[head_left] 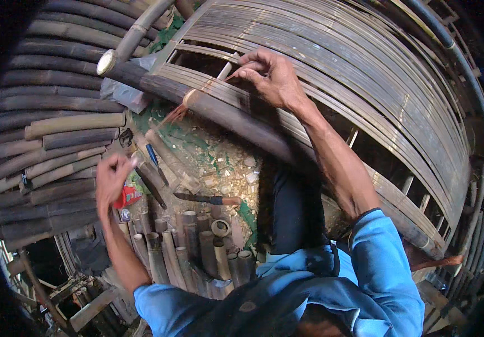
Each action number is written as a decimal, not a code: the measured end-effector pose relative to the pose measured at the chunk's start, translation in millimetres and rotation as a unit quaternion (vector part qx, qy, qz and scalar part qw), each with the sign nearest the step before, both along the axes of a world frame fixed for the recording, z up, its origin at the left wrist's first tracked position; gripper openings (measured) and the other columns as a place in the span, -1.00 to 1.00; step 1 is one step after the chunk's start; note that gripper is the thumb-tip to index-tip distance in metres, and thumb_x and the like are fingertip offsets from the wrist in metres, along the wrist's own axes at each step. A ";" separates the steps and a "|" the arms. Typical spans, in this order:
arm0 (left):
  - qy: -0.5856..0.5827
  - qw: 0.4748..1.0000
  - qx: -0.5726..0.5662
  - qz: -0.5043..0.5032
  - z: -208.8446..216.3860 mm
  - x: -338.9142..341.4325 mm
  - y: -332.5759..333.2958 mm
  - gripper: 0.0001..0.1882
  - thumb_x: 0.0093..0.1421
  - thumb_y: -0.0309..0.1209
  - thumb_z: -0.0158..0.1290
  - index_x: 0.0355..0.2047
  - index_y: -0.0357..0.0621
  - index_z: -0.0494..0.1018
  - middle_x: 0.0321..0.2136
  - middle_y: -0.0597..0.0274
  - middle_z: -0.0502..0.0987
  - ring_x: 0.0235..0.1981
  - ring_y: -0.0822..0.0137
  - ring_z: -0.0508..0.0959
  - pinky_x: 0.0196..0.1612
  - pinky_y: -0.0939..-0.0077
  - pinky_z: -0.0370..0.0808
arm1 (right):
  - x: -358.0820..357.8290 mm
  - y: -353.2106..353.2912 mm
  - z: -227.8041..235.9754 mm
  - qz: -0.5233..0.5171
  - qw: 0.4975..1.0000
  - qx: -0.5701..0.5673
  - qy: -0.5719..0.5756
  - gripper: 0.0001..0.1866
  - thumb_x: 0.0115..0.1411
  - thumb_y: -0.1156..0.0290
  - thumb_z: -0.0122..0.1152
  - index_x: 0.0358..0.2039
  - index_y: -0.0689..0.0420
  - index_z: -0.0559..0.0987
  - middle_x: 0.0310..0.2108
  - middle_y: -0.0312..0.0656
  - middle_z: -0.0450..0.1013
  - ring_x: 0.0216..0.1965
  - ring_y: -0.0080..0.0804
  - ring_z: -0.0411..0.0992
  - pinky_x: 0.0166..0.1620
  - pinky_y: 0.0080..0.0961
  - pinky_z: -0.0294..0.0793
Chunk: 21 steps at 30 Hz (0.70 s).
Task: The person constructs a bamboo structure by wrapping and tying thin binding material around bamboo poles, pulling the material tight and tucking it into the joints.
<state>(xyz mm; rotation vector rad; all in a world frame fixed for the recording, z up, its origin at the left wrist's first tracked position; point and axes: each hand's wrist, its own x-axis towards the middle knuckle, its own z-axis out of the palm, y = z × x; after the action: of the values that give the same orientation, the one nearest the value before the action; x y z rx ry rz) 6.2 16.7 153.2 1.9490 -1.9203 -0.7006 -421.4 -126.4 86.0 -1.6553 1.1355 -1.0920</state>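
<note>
cord (190,96): wraps the dark pole (234,121) near its upper-left end, crossing it at a steep angle. the pole's long axis runs from upper left to lower right, along the near edge of the slatted panel (332,62).

key relation: the cord's wrap lies between your two hands, lower left of the right and upper right of the left. your right is clearly nearer. one strand leads up and right over the slats to your right fingertips; a frayed tail hangs off the other side of the pole, pointing down and left, toward your left side.

right hand (271,77): over the panel, fingers bent, thumb brought to them; it appears to pinch the strand's end.

left hand (114,178): well apart from the wrap, fingers half curled, thumb out to the right. no object shows in it, but it is blurred; you cannot tell whether it has a thin strand.

about you: knife (205,199) with its wooden handle to the right, blue-handled tool (153,155) just beside the left hand, red pack (129,195) below it, upright cut tubes (219,255) nearer your body.
</note>
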 end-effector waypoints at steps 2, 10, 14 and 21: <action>-0.011 0.997 0.059 0.056 -0.2 57.8 63.8 -0.59 0.28 -0.16 0.21 -0.55 -0.19 0.42 -0.59 0.49 0.30 -0.50 0.58 0.19 -0.47 0.51 0.13 | 4.3 3.8 -4.3 0.038 0.999 0.014 0.032 -0.69 0.33 0.40 0.25 0.03 0.26 0.56 -0.14 -0.03 0.66 -0.06 -0.37 0.62 0.04 -0.44 0.55; -0.418 0.820 0.048 0.388 -44.5 294.8 425.4 -0.53 0.28 -0.05 0.17 -0.05 -0.23 0.62 -0.42 0.01 0.64 -0.39 0.12 0.55 -0.20 0.21 0.47 | -2.0 18.1 -75.0 -0.051 0.989 0.100 0.098 -0.42 0.29 -0.13 0.11 -0.18 0.21 0.70 -0.31 0.21 0.61 -0.15 0.19 0.59 -0.03 -0.05 0.53; -0.386 0.768 0.210 0.465 -93.4 263.3 420.3 -0.47 0.23 -0.07 0.21 0.02 -0.26 0.56 -0.29 -0.03 0.61 -0.27 0.12 0.54 -0.10 0.22 0.45 | -1.6 23.9 -70.3 -0.066 0.972 0.146 0.173 -0.38 0.29 -0.20 0.03 -0.28 0.15 0.72 -0.39 0.19 0.60 -0.22 0.20 0.60 -0.08 -0.03 0.53; -0.003 0.948 -0.058 0.314 -185.9 61.1 119.0 -0.31 0.14 -0.09 0.29 0.15 -0.31 0.44 -0.04 -0.10 0.56 -0.06 0.12 0.54 0.07 0.24 0.42 | -9.5 21.6 -64.3 -0.041 0.974 0.146 0.170 -0.35 0.31 -0.12 0.11 -0.54 0.33 0.52 -0.68 0.00 0.36 -0.56 -0.30 0.33 -0.33 -0.16 0.39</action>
<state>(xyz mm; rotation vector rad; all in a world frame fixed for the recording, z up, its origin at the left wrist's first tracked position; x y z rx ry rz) 67.4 135.7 -32.7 2.2922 -1.1812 -0.3826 -430.9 -104.8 21.7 -1.6062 1.5170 -0.6607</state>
